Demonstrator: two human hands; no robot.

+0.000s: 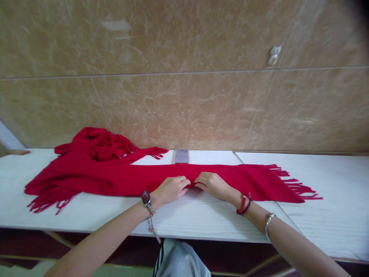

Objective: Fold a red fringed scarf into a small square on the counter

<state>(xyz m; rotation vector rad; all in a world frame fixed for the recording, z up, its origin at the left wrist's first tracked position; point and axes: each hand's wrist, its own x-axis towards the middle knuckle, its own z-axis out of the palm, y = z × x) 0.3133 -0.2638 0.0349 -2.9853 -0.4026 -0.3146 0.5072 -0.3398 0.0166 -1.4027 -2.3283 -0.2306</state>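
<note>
Red fringed cloth scarf (pixel 178 171) is lying lengthwise along the white wood-grain board counter (pixel 201 217), running just in front of the grey flat rectangular phone-like slab (pixel 182 156) and seemingly covering its near end. Taking that slab as landmark. Bare left hand (pixel 171 187), wearing a thin ring, is pinching the scarf's near long edge in front of the slab and slightly to its left. Bare right hand (pixel 213 184) is pinching the same edge, in front of the slab and to its right. Both grips are looking closed on cloth, fingertips nearly meeting; the thumbs are partly hiding, so I cannot tell how much fabric each is catching. The close pinch is probably keeping the soft edge straight. The cloth's own weight is likely holding the flat stretch down.

Left of the slab, a crumpled red heap (pixel 100 144), seemingly the same cloth, is sitting against the brown marbled tile wall (pixel 184 107), perhaps pushed back there as slack. Its fringe is pointing toward the slab. Far right of the slab, the scarf's fringed end is lying spread and slanting toward the person.

Edges: the wall is limiting movement behind the slab. In front of it, past the scarf, a strip of counter is running to the front edge, giving the wrists room. Right of the slab, beyond the fringe, more counter is showing.
</note>
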